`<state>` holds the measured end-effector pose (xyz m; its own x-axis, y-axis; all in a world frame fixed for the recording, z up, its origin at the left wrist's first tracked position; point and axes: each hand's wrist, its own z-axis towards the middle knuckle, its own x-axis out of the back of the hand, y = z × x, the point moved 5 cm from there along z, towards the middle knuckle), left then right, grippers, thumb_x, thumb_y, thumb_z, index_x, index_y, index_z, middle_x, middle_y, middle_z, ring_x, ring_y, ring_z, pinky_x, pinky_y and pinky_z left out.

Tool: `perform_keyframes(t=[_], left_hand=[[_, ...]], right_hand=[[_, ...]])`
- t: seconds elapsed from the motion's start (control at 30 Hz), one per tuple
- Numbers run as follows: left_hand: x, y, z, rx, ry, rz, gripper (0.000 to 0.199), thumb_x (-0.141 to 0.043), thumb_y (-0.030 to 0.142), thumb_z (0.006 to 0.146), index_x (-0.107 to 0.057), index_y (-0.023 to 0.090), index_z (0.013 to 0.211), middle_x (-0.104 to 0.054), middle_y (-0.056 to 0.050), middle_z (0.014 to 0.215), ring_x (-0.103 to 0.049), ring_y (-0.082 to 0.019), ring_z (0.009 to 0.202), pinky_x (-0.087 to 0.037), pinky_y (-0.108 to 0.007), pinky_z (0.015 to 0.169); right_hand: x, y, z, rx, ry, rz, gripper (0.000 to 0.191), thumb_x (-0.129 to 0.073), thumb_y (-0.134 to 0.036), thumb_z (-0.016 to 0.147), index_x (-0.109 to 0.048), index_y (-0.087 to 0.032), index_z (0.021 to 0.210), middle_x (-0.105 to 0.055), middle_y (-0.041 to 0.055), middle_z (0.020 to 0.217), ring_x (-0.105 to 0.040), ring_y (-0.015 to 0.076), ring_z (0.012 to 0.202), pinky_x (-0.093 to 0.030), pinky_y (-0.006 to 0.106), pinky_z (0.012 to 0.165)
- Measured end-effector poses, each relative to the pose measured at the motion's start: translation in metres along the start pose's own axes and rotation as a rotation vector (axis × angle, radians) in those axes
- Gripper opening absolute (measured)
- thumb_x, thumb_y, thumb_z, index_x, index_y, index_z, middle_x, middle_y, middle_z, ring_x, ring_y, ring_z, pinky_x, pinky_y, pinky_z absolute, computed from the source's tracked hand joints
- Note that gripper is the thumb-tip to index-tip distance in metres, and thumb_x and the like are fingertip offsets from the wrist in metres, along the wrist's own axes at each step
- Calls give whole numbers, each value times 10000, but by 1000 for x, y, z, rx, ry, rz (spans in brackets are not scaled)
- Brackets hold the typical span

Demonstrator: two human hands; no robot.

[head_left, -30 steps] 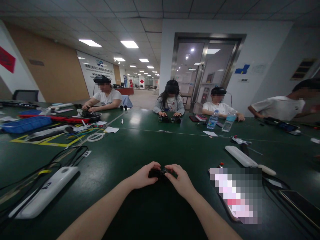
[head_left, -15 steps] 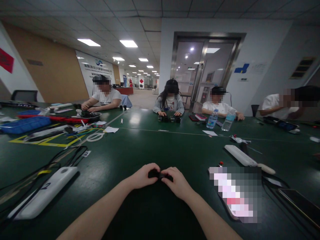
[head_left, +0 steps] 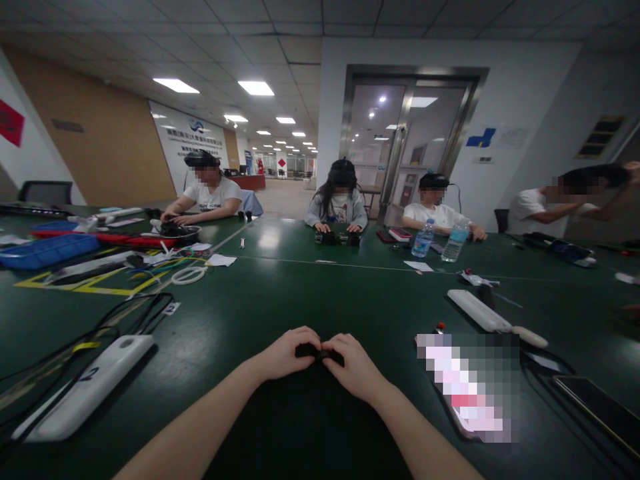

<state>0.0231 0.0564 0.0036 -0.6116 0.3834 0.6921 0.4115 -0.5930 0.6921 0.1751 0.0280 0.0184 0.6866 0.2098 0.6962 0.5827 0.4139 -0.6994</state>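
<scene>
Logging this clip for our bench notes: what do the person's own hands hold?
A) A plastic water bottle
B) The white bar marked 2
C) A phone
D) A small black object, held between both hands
D. The left hand and right hand meet at the middle, with a small black object between them.

White case marked 2 (head_left: 83,389) on the green workbench (head_left: 260,300), 2 water bottles (head_left: 423,239) beyond
</scene>
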Motion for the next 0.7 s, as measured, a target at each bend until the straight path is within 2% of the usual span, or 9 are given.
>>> perform_keyframes(t=[0.17, 0.33, 0.7], left_hand=[[0, 1, 1, 0, 9, -5, 194, -593, 152, 765, -619, 233, 940, -562, -20, 1104, -523, -168, 1053, -389, -348, 964], [-1, 0, 1, 5, 9, 7, 214, -590, 132, 761, -637, 229, 947, -553, -33, 1124, -519, -170, 1068, -389, -355, 972], [-1, -3, 0, 25, 0, 30, 223, -597, 160, 770, -640, 250, 969, -539, -29, 1157, -514, -178, 1081, -374, -383, 991]], right_hand=[[-2, 1, 1, -7, -15, -11, 223, -542, -241, 820, -651, -286, 1010, -606, 12, 1007, -521, 202, 970, -410, 358, 848], [-4, 8, 5, -73, -29, -32, 232, -574, -279, 814, -657, -260, 1030, -579, 24, 1005, -504, 192, 973, -398, 330, 855], [-1, 11, 6, -184, -63, 25, 241, -603, -332, 794, -674, -303, 1022, -557, 12, 981, -502, 191, 958, -403, 321, 820]])
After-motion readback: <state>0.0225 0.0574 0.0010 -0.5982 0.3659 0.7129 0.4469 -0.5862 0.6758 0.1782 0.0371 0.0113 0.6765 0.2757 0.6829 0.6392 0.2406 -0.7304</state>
